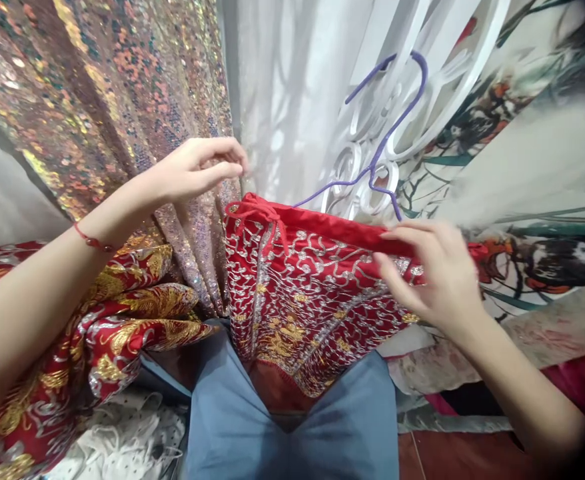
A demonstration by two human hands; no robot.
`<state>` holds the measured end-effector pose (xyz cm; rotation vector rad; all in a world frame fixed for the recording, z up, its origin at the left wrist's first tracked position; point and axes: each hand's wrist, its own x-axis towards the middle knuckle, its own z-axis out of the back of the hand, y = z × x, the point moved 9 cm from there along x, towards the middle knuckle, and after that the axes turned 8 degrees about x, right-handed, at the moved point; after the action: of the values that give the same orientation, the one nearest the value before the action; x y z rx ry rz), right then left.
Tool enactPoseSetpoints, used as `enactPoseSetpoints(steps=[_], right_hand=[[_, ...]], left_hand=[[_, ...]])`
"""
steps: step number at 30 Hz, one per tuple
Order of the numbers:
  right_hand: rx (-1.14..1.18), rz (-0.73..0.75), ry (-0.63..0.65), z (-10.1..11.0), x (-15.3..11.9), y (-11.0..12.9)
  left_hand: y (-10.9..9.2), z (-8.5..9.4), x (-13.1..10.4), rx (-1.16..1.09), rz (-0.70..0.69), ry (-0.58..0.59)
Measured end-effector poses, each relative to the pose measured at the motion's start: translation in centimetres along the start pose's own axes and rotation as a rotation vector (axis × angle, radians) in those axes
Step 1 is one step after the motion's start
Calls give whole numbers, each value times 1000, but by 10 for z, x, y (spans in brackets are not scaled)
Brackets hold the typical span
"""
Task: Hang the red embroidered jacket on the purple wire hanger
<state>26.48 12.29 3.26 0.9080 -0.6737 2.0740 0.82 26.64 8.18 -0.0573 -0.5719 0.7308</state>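
A dark red embroidered garment, patterned in silver and gold, has a plain red waistband and a red tie bow at its left end. A purple wire hanger rises behind the waistband, its hook over a white ornate frame. My right hand is at the waistband's right part, thumb and fingers apart in front of the cloth; firm contact cannot be made out. Left of the hanger, my left hand is raised above the bow, fingers loosely bent, with nothing visible in it.
Another red and gold garment lies at left, beside white dotted fabric. A sequined curtain hangs behind my left arm. The white ornate frame stands ahead, with printed cloth at right. My knees in blue-grey trousers are below.
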Motion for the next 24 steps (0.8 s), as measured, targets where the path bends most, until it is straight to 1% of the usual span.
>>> enactPoseSetpoints(steps=[1,2,3,4,6,8,9,11,15,17,19,20,21,22,24], right_hand=[[-35,-19,-34,12,-6,-12],[-68,-40,-53,22,-12,-25],[-80,-54,-39,28,-17,-39],[-59,-68,10,29,-21,-52],[98,-112,144,23,-30,-78],[323,-192,250,15,-41,-97],[413,-248,258,14,-46,-105],[517,-365,195,16,-54,-120],[662,-541,-5,20,-70,-145],[678,-646,-125,21,-80,-159],[614,-728,-217,21,-88,-169],[576,-746,-226,19,-90,-171],[549,-747,-190,14,-89,-168],[514,-739,-128,7,-86,-164],[286,-753,-71,4,-82,-157]], left_hand=[[-2,-2,1,-12,-23,-3],[-5,-8,3,-20,-63,33],[-6,-17,3,-22,-106,96],[-5,-26,2,-20,-133,154],[1,-39,0,-14,-149,232],[9,-44,-1,-3,-147,263],[13,-45,-2,9,-145,269],[19,-43,-2,38,-137,270],[25,-33,-2,18,-92,228],[27,-30,-2,-30,-55,188],[29,-28,-3,-66,-17,154],[29,-29,-4,-73,-1,151],[29,-31,-4,-74,14,158],[30,-34,-5,-65,29,172],[30,-40,-6,-20,59,197]])
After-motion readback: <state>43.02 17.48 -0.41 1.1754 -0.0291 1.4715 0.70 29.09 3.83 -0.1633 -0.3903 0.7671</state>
